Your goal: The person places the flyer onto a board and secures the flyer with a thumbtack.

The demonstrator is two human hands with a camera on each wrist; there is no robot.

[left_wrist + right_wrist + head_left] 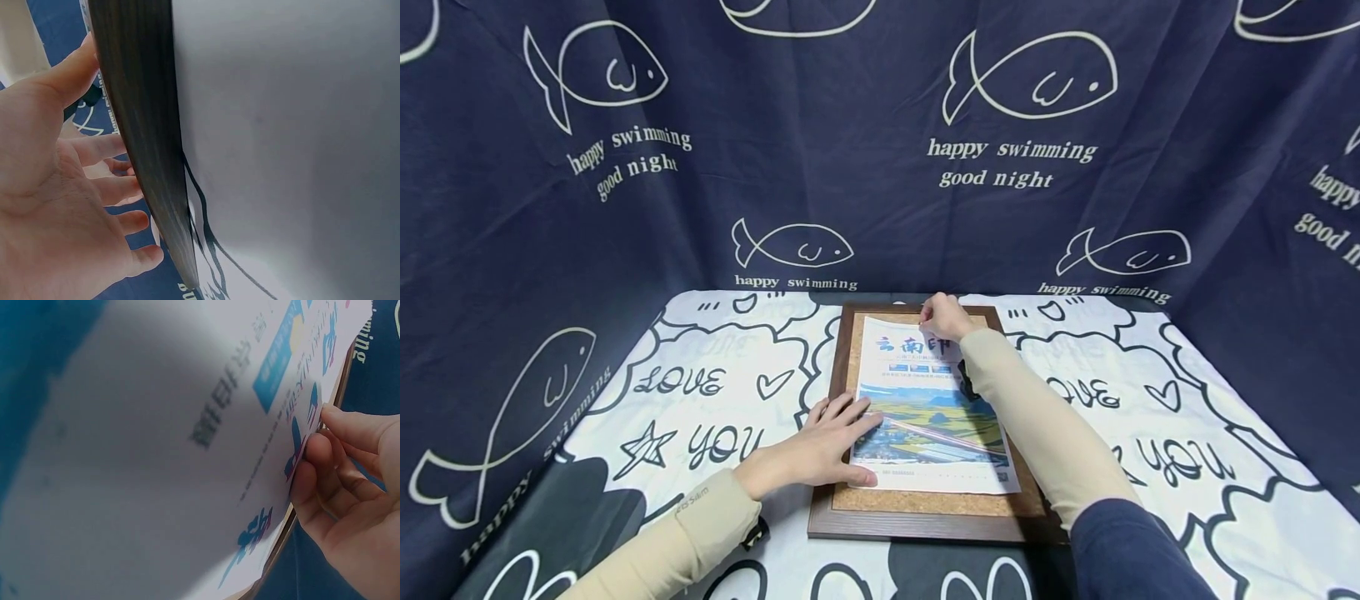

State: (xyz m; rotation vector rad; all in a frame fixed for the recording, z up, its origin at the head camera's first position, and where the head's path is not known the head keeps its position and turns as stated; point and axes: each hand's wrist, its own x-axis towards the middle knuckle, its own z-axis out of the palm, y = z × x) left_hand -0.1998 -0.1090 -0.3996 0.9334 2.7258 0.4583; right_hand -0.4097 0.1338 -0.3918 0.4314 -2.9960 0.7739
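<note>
A printed poster sheet [936, 433] with blue lettering and a landscape picture lies on a wood-framed cork board [925, 502]. Spread fingers of my left hand [823, 442] rest on the sheet's left edge, its palm over the board's left frame. In the left wrist view the fingers reach past the dark frame [140, 112]. At the sheet's upper part, my right hand [947, 318] has its fingers curled, with thumb and forefinger pinched together at the paper. A small thing sits between those fingertips, mostly hidden; I cannot tell its kind.
The board lies on a white and black patterned cloth [700, 375] with lettering and hearts. Dark blue curtains [880, 167] with fish drawings hang behind and at both sides. My right forearm [1045, 417] crosses over the board's right side.
</note>
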